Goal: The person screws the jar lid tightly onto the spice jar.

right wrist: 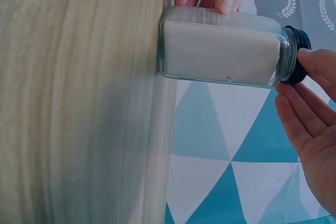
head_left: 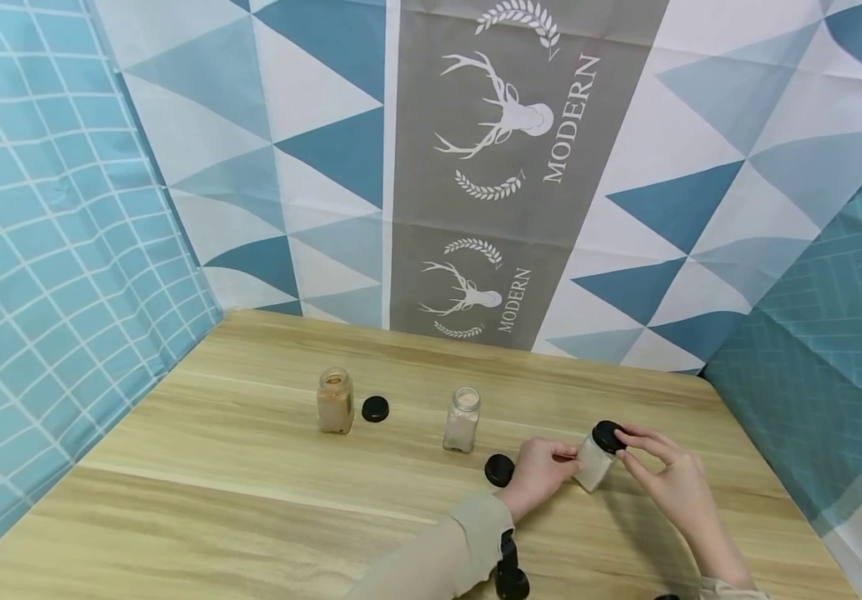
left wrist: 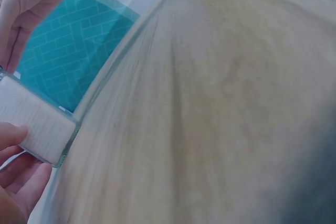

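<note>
A square glass jar of white powder stands slightly tilted in the head view, toward the right of the table. My left hand grips the lower body of the jar, thumb on one face and fingers on another, as the left wrist view shows. On the jar's neck sits a black lid. Thumb and fingers of my right hand pinch this lid from the right. The jar's base is right at the tabletop in the right wrist view.
Left of my hands stands an uncapped jar of pale powder, with a black lid lying near it. Farther left is another uncapped jar, of orange-brown powder, beside a second loose lid. Patterned cloths hang behind the wooden table.
</note>
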### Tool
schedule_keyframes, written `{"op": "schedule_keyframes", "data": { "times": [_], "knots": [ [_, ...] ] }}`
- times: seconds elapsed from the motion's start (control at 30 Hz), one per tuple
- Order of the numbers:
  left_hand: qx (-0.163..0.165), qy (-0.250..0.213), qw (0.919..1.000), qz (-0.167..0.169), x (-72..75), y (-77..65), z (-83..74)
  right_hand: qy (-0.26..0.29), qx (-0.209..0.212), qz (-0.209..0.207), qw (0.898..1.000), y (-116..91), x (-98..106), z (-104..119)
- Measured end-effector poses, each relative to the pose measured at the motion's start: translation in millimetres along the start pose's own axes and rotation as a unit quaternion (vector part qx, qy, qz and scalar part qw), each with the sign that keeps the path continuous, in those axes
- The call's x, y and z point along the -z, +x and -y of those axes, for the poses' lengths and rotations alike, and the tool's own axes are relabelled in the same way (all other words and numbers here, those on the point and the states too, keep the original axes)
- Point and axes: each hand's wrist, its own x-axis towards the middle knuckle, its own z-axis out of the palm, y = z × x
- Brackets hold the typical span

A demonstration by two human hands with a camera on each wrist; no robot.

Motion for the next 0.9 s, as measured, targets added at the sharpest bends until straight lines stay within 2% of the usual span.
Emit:
{"op": "schedule_keyframes", "data": {
  "times": [0.1, 0.3, 0.4, 0.6, 0.77, 0.8, 0.9],
  "knots": [
    [-0.002, 0.001, 1.0, 0.006, 0.3, -0.4, 0.2, 0.008, -0.011, 0.014, 1.0, -0.3, 0.4, 0.4],
    [0.009, -0.01, 0.9997, 0.018, 1.0, -1.3, 0.5, 0.076, -0.021, 0.06, 0.995, -0.5, 1.2, -0.1],
    [0.019, -0.021, 0.9994, 0.019, 1.4, -1.2, -0.1, 0.076, -0.025, 0.068, 0.995, -1.1, 1.3, -0.5],
    [0.029, -0.036, 0.9989, 0.012, 1.4, -0.5, -1.6, 0.079, -0.065, 0.067, 0.992, -1.6, 1.0, -0.8],
    [0.028, -0.032, 0.9991, 0.007, 1.4, 0.0, -3.0, 0.072, -0.075, 0.051, 0.993, -2.3, 1.0, -2.9],
    [0.028, -0.029, 0.9992, 0.007, 1.2, 0.0, -2.7, 0.071, -0.066, 0.045, 0.994, -5.7, -3.5, -13.9],
    [0.03, -0.029, 0.999, 0.013, 0.5, 0.5, -2.5, 0.073, -0.068, 0.048, 0.994, -6.3, -3.3, -13.9]
  ]
}}
